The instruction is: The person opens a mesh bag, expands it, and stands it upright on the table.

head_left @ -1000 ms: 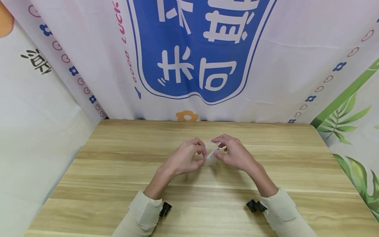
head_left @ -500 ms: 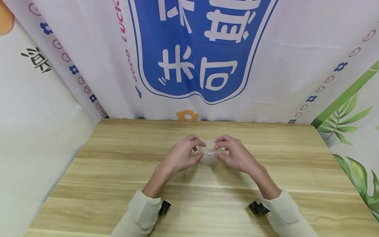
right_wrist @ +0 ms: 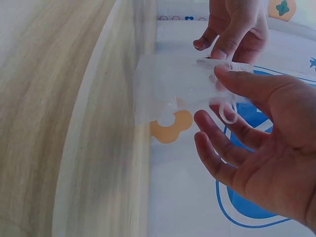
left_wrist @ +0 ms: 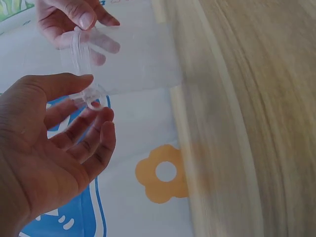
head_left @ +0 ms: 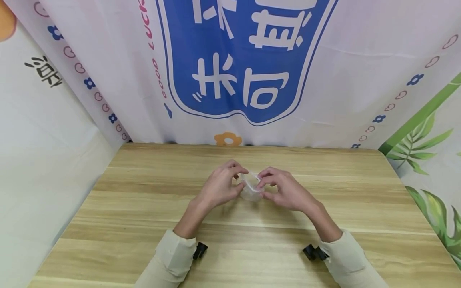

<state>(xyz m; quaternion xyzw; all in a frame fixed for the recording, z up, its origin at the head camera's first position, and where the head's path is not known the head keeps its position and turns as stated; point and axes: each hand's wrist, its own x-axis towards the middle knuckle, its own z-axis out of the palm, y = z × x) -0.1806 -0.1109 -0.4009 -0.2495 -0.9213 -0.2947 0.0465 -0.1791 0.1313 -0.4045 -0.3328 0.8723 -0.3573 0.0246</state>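
A small sheer, whitish drawstring pouch (head_left: pixel 251 195) hangs between both hands above the table, its mouth toward the top. My left hand (head_left: pixel 222 185) pinches one side of the mouth between thumb and index finger, the other fingers loosely bent. On the opposite side, my right hand (head_left: pixel 286 189) pinches the rim with its thumb and fingertips. In the left wrist view the sheer body of the pouch (left_wrist: pixel 136 61) hangs flat, with bunched cord along its mouth. A thin cord loop (right_wrist: pixel 227 114) shows beside the right fingers in the right wrist view.
A wood-grain table (head_left: pixel 230 248) spreads beneath the hands. Behind it hangs a white cloth (head_left: pixel 342 100) with a blue sign print. Black wrist mounts (head_left: pixel 200 251) sit at both sleeve cuffs, close over the table.
The pouch's mouth, narrow a second ago, spread wider between the hands and now slants. The left hand has shifted slightly left and up; the right fingers have shifted along the rim.
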